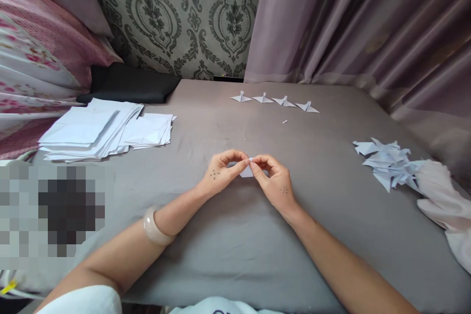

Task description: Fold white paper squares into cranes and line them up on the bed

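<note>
A small piece of folded white paper point(247, 171) is held low over the grey cloth at the middle of the view. My left hand point(225, 170) pinches its top edge between thumb and forefinger. From the other side my right hand point(274, 179) pinches the same edge, and the fingertips of both hands nearly meet there. Most of the paper hangs below the fingers, and part of it is hidden by them. A pale bangle point(156, 227) circles my left forearm.
Beyond my hands several folded paper cranes point(284, 101) stand in a row, with a paper scrap point(284, 121) nearby. More folded paper cranes point(390, 162) are heaped at right beside white cloth point(437, 191). Stacked paper sheets point(81, 127) lie at left, before a black item point(128, 83).
</note>
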`<state>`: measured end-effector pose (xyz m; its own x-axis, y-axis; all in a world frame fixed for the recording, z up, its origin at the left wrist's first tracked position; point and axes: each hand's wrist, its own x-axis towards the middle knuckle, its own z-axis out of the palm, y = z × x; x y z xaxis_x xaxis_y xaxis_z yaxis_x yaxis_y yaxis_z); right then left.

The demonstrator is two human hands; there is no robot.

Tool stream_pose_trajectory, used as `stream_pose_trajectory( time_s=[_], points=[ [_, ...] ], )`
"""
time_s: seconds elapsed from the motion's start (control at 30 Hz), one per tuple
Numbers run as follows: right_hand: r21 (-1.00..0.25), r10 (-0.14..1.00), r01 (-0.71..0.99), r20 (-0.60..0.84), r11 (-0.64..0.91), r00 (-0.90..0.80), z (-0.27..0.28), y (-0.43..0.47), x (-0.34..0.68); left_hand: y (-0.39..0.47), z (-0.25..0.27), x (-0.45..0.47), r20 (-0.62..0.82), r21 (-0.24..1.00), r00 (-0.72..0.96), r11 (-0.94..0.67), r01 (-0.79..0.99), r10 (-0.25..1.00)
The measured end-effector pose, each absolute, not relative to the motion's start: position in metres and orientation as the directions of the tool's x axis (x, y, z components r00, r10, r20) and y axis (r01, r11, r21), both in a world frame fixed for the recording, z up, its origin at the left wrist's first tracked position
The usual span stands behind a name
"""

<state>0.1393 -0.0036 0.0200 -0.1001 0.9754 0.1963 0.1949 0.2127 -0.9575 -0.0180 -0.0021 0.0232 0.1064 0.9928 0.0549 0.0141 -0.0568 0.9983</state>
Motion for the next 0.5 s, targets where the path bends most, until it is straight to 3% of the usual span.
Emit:
stream_pose_trajectory(
  time_s=[0.33,0.5],
  points=[
    [-0.903,0.944,0.276,0.307,0.329,-0.119,0.0237,-0.0051,0.1414,-0.0041,0.0206,-0.0195,0.162,0.98,0.203,-0.182,0.083,0.966],
    [-0.899,0.941,0.283,0.305,0.335,-0.147,0.024,-0.0042,0.1428,-0.0032,0.0173,-0.0205,0.144,0.981,0.206,-0.166,0.096,0.968]
  ],
)
